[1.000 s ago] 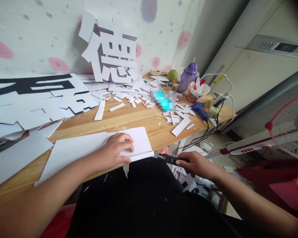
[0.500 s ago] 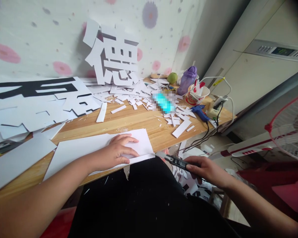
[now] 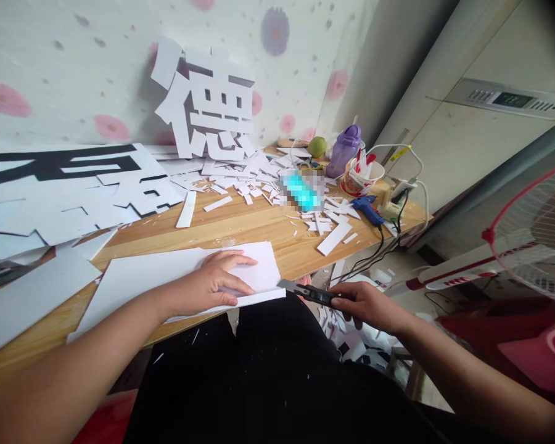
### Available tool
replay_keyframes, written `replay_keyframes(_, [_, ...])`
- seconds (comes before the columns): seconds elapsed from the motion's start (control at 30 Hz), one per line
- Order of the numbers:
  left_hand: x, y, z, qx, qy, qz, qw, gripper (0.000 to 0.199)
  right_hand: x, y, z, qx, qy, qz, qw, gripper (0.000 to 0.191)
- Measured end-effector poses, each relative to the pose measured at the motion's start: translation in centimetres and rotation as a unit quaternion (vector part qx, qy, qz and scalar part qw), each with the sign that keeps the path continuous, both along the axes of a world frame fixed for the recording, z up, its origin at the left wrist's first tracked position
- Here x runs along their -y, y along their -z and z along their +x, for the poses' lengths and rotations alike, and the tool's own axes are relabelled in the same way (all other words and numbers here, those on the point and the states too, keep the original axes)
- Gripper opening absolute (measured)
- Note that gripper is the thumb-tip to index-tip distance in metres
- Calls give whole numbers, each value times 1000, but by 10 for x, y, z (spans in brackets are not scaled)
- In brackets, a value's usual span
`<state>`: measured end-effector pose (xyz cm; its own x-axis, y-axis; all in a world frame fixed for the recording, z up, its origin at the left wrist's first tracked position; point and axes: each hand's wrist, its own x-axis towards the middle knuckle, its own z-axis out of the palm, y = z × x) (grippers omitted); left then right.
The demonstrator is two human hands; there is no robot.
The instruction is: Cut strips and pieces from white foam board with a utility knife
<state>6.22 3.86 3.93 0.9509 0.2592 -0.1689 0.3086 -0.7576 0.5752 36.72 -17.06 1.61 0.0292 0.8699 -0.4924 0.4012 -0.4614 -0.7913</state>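
My left hand (image 3: 222, 280) lies flat with fingers spread on a white foam board (image 3: 143, 280) at the table's front edge. Its thumb is by a narrow white strip (image 3: 263, 297) running along the board's near side; whether the strip is joined to the board I cannot tell. In my right hand (image 3: 365, 305) is a black utility knife (image 3: 317, 294), fingers closed round the handle. Its blade points left, its tip at the right end of the board, just above the strip.
White offcuts (image 3: 254, 179) litter the wooden table (image 3: 259, 222). A white cut-out character (image 3: 213, 111) leans on the wall. Toward the right stand a blue glue gun (image 3: 369, 209), a paper tub (image 3: 361, 179), a purple bottle (image 3: 345, 151) and cords. A fan (image 3: 536, 234) stands beyond the table.
My right hand has brought the knife left, so its blade now overlaps the board's right edge. The left hand keeps its place on the board. The view has shifted slightly.
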Motion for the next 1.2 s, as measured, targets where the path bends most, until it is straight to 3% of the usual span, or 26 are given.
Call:
replay_keyframes(0.23, [-2, 2, -1, -4, -1, -2, 1000, 21, -6, 1, 10, -13, -35, -1, 999, 41])
replay_keyframes(0.53, [-1, -6, 0, -52, 18, -13, 998, 30, -26, -2, 17, -3, -78, 14, 997, 43])
replay_keyframes(0.83, [-6, -1, -1, -53, 32, -12, 998, 28, -10, 2, 16, -19, -43, 38, 998, 45])
replay_keyframes(1.2, [-7, 2, 3, -36, 17, 10, 999, 28, 5, 10, -8, -54, -47, 3, 997, 45])
